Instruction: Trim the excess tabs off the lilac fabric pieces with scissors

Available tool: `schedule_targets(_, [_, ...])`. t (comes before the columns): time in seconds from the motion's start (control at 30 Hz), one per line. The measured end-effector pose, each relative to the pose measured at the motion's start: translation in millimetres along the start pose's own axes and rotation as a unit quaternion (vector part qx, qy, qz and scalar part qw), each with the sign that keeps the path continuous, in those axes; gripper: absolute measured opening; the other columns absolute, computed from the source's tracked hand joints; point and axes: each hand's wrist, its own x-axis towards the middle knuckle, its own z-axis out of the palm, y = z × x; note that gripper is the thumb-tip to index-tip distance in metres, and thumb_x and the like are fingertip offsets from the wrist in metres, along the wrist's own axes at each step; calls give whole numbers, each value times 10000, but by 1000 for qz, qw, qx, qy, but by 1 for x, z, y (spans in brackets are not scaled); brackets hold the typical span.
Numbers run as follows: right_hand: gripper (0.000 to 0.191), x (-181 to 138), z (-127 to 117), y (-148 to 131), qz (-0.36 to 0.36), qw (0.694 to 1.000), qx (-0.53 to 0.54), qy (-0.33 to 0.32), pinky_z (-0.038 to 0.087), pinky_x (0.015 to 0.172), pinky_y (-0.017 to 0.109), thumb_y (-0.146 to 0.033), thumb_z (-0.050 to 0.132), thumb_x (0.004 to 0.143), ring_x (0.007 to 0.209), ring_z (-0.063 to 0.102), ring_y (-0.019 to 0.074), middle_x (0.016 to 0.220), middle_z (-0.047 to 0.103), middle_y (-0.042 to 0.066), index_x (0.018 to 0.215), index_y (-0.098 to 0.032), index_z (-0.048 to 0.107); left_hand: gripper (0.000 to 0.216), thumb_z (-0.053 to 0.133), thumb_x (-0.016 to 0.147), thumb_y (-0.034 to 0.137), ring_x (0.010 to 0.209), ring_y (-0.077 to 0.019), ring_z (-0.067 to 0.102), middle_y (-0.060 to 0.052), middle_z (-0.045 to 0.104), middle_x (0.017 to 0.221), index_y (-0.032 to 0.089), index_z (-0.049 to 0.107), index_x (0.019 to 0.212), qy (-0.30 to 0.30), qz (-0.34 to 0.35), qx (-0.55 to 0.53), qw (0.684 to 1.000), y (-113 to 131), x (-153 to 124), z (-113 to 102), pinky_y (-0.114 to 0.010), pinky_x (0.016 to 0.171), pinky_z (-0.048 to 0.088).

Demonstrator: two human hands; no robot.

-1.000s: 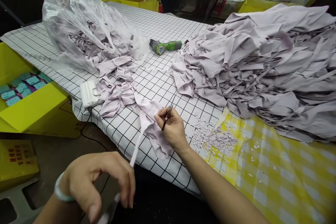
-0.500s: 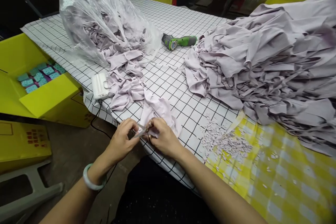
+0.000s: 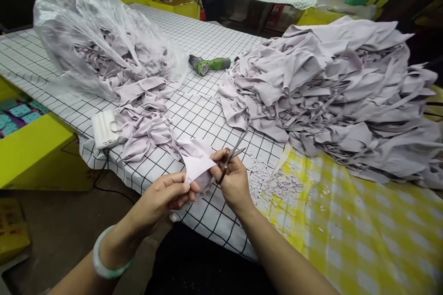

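Note:
My left hand point(image 3: 168, 196), with a pale bangle on its wrist, pinches the lower corner of a pale lilac cloth piece point(image 3: 197, 159) at the table's near edge. My right hand point(image 3: 233, 182) is closed round a pair of scissors point(image 3: 226, 161); the blades are slightly parted and point up and away from me. Its thumb and fingers also touch the right corner of that cloth, which is stretched between both hands. Further lilac cloth pieces point(image 3: 148, 133) trail from it toward a clear plastic bag point(image 3: 104, 41) filled with similar cloth.
A large lilac cloth heap point(image 3: 321, 87) covers the table's right side. Beyond the hands lies a green and grey tool point(image 3: 209, 65). A white device point(image 3: 104, 130) with a cable sits at the left edge. Small cloth scraps point(image 3: 280, 182) lie scattered on a yellow checked sheet point(image 3: 367, 230).
The scissors, earlier pointing left between both hands, now point up and away in my right hand. My left hand has taken the cloth's corner, and the cloth is lifted. The view has shifted right.

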Motion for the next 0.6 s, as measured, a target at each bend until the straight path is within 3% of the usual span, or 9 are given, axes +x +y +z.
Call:
schedule_targets(0.07, [267,-4,-3,4,26,1000,-8,10,455,650,230,-282,803,698,702,544,113,806,584,-26,829,-219,579,278,581,918,389,626,-123,396,-31,544,733,161,736,891,-14,33,72,997,8,-2,1,-259,563,286])
schedule_targets(0.13, [311,-9,-4,7,59,998,-11,1,449,625,228,-317,837,670,677,534,114,779,579,-27,810,-214,579,305,533,964,390,691,-156,441,-34,510,767,187,739,869,-17,110,166,980,17,-2,6,-286,617,359])
schedule_targets(0.23, [379,-17,-3,10,101,995,-5,-14,453,606,231,-371,875,635,633,510,111,712,545,-40,764,-212,556,290,511,981,313,889,-211,500,-61,503,900,196,715,810,38,260,277,924,27,5,17,-347,809,433])
schedule_targets(0.3, [416,-23,-1,11,123,992,4,-12,464,608,232,-396,886,629,604,486,103,681,513,-53,740,-216,527,291,505,984,270,1013,-239,503,-82,518,1000,182,689,776,59,318,281,904,28,15,26,-373,914,424])
schedule_targets(0.37, [432,-29,1,12,136,991,18,-8,491,639,244,-417,889,630,613,503,108,691,518,-53,766,-223,528,311,485,998,264,1024,-237,522,-93,530,1057,169,661,760,26,325,207,922,23,28,34,-374,919,434])
schedule_targets(0.47, [431,-36,-2,10,127,992,18,-23,528,728,283,-470,861,664,715,587,148,777,590,-22,881,-230,576,327,468,1018,290,786,-163,509,-68,504,985,163,634,767,-25,286,62,956,13,44,44,-313,713,450])
schedule_targets(0.53, [398,-39,-9,4,107,993,-24,-45,528,739,295,-508,804,731,760,607,164,822,620,-3,920,-229,593,324,477,1021,308,717,-144,456,-52,469,941,167,635,776,-25,272,33,961,6,50,48,-288,622,410])
schedule_targets(0.6, [362,-41,-23,-7,70,987,-127,-61,516,732,303,-531,756,779,774,595,174,826,618,10,883,-223,599,319,473,1027,311,791,-171,472,-54,457,921,179,644,793,-13,280,61,958,2,50,50,-293,655,422])
